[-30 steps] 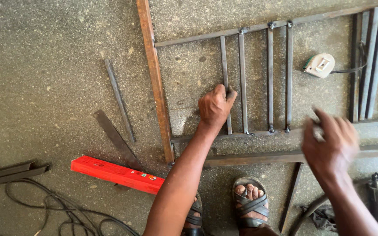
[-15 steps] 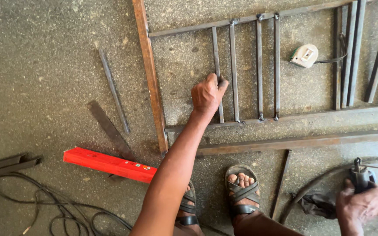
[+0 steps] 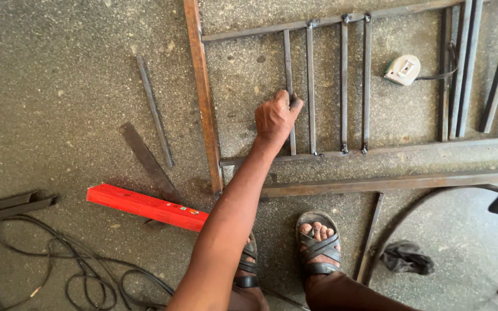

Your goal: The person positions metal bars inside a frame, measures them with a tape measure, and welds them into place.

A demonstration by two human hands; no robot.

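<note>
Concrete floor bears steel frame, red level.

Rough grey concrete floor, speckled and dusty, evenly lit by soft daylight.

Metal frame lies on the floor ahead of my feet; level left of them, tape measure inside frame, far right; cable lower left.

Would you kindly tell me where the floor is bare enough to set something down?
The upper-left concrete, left of the loose thin steel rod, is bare. So is the patch between the welded bars and white tape measure. It is crowded by the red spirit level and black cables.
</note>
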